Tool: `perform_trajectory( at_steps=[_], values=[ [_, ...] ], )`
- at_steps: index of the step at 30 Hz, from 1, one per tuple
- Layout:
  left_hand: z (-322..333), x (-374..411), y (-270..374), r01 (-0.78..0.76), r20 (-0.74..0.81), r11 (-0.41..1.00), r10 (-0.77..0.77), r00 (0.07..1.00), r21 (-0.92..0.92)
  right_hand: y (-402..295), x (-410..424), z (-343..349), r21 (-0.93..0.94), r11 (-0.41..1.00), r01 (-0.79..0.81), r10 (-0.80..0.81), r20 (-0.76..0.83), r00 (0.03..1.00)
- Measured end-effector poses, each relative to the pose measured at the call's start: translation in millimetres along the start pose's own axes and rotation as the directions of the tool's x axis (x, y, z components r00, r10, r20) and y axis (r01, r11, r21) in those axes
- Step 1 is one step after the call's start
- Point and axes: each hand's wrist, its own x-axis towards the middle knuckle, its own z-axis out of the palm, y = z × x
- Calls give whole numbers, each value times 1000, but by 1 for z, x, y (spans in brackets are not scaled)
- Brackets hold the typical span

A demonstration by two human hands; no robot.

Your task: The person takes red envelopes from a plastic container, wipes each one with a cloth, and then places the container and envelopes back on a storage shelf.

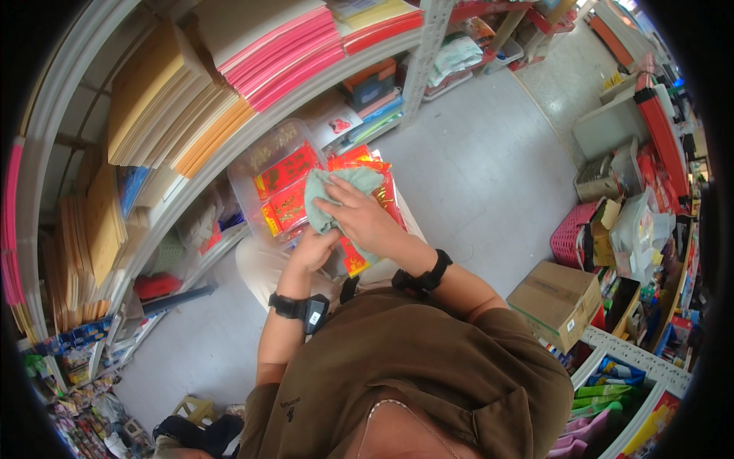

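Observation:
A pale green cloth (pixel 319 202) lies bunched over red packets in front of me. My right hand (pixel 367 221) rests on top of it, fingers spread and pressing the fabric. Just below, my left hand (pixel 312 251) is against the cloth's lower edge; its fingertips are hidden, so what they grip is unclear. To the left stands a clear plastic bin (pixel 243 195) holding red packets with gold print (pixel 287 169). More red packets (pixel 387 198) lie stacked on the right, at my lap. One red packet end with a yellow patch (pixel 355 265) shows under my right wrist.
Metal shelving (pixel 321 74) with stacked pink paper (pixel 287 51) and brown envelopes (pixel 166 109) curves along the front and left. On my right are a cardboard box (pixel 553 301) and a pink basket (pixel 575 232). Grey floor (pixel 476 166) runs between. Dark fabric (pixel 198 433) lies behind, lower left.

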Motion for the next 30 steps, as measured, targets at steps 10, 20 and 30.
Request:
perform_trajectory(
  at_steps=[10, 20, 30],
  values=[
    [12, -11, 30, -48, 125, 996, 57, 991, -71, 28, 2, -2, 12, 984, -180, 179, -195, 964],
    [-18, -6, 38, -156, -33, 943, 153, 988, -294, 86, -27, -5, 294, 891, -347, 399, -143, 906],
    [-25, -2, 33, -122, 17, 899, 142, 990, -420, 25, 3, -15, 129, 963, -239, 248, -64, 967]
  ],
)
